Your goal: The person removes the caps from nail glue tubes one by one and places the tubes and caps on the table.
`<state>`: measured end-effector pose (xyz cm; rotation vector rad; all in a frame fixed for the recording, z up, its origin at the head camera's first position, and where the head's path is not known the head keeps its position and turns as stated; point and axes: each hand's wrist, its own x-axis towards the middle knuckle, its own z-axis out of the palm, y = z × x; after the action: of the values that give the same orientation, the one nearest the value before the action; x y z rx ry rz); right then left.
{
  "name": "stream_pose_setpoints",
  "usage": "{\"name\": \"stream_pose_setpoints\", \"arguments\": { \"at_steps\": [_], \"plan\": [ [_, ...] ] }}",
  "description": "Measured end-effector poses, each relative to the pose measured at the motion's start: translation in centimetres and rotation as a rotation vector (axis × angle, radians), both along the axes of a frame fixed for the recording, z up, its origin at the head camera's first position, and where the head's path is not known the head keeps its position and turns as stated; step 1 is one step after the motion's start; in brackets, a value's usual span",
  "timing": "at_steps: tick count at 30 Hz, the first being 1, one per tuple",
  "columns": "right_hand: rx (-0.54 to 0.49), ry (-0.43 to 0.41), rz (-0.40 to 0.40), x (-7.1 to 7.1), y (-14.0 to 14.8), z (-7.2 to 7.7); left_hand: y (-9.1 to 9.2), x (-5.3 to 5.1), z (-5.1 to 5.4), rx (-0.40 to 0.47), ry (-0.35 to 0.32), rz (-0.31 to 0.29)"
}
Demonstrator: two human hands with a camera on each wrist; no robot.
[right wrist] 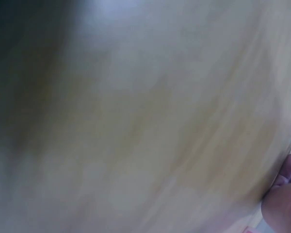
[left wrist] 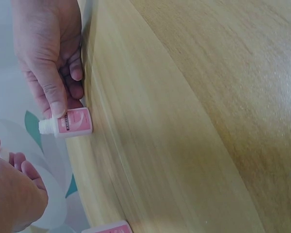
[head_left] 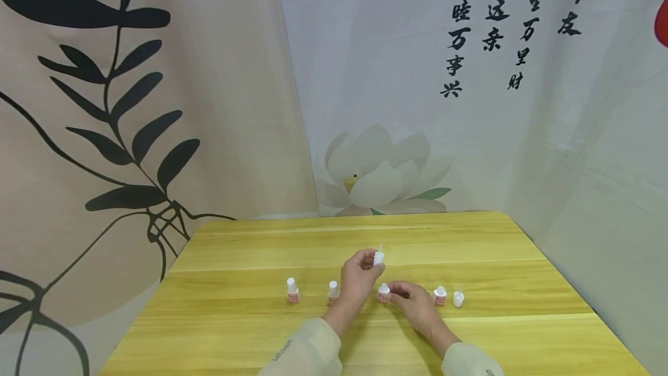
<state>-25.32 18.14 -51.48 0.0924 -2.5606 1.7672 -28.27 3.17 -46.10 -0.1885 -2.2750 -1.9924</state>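
In the head view my left hand (head_left: 358, 280) pinches a small white cap (head_left: 378, 258) with a thin tip pointing up, raised above the table. My right hand (head_left: 417, 306) holds a small pink-labelled bottle (head_left: 384, 293) that stands upright, its white neck uncapped. From the left wrist, the right thumb and fingers grip that bottle (left wrist: 75, 122) by its side, while the left hand (left wrist: 14, 194) shows at the lower left. Blur fills most of the right wrist view, with part of the right hand (right wrist: 283, 201) at its edge.
Two capped bottles, one at the far left (head_left: 293, 290) and another (head_left: 333, 293) beside the left wrist, stand on the wooden table (head_left: 235, 329). Right of my right hand are an open bottle (head_left: 440, 296) and a loose white cap (head_left: 458, 299). A printed curtain (head_left: 235, 103) hangs behind.
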Motion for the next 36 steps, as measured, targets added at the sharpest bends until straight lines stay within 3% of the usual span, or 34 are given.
{"name": "stream_pose_setpoints", "arguments": {
  "at_steps": [36],
  "plan": [
    [0.022, -0.015, 0.017, 0.2, 0.1, 0.31, 0.56, -0.15, -0.24, 0.028, -0.011, 0.007]
  ]
}}
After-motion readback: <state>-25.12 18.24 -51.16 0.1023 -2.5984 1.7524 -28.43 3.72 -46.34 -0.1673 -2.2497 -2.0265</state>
